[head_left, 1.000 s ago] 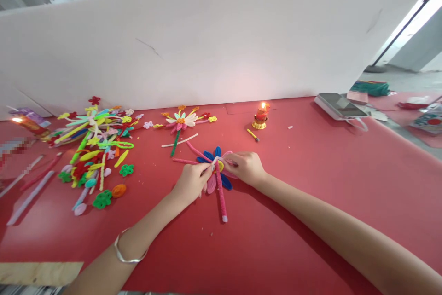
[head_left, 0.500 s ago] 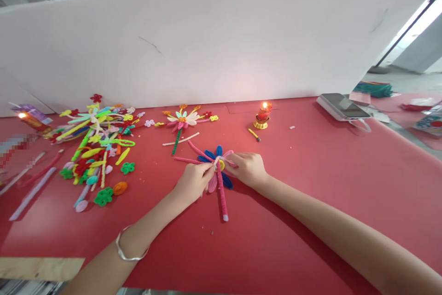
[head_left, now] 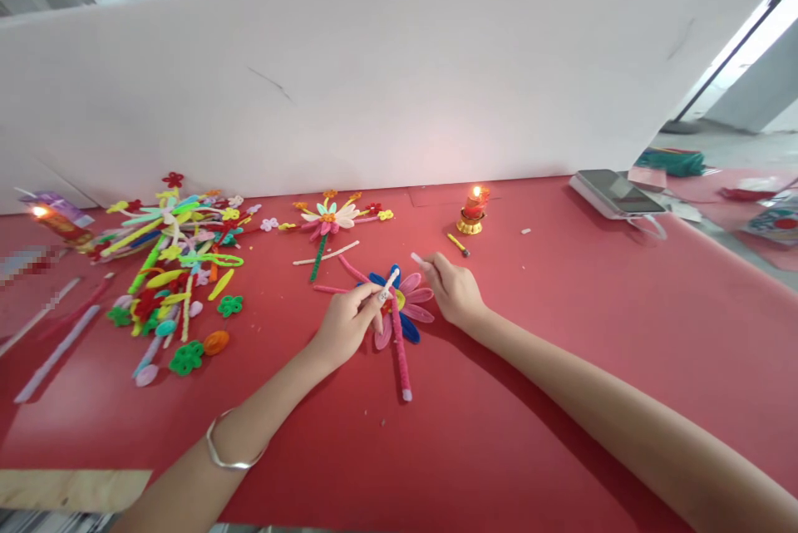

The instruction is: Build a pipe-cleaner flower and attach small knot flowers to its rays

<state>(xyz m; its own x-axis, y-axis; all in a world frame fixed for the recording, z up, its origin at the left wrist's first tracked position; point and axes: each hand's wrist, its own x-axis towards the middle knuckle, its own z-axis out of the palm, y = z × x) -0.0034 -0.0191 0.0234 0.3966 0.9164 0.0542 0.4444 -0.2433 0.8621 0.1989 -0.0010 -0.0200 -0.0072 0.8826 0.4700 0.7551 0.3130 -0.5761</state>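
Note:
A pipe-cleaner flower with pink and blue petals and a pink stem lies on the red table. My left hand pinches a white pipe cleaner piece at the flower's centre. My right hand is closed on a short white piece, its tip sticking out up and to the left, just right of the petals. A lit red candle in a gold holder stands a little beyond my right hand.
A heap of coloured pipe-cleaner flowers and stems lies at the left. A finished flower lies by the white board. A phone on a white box sits at the right. Another lit candle lies far left.
My right hand has lifted off the flower's centre and moved right and away with a short white piece. The pink petals on the right now show. The left hand stays at the centre.

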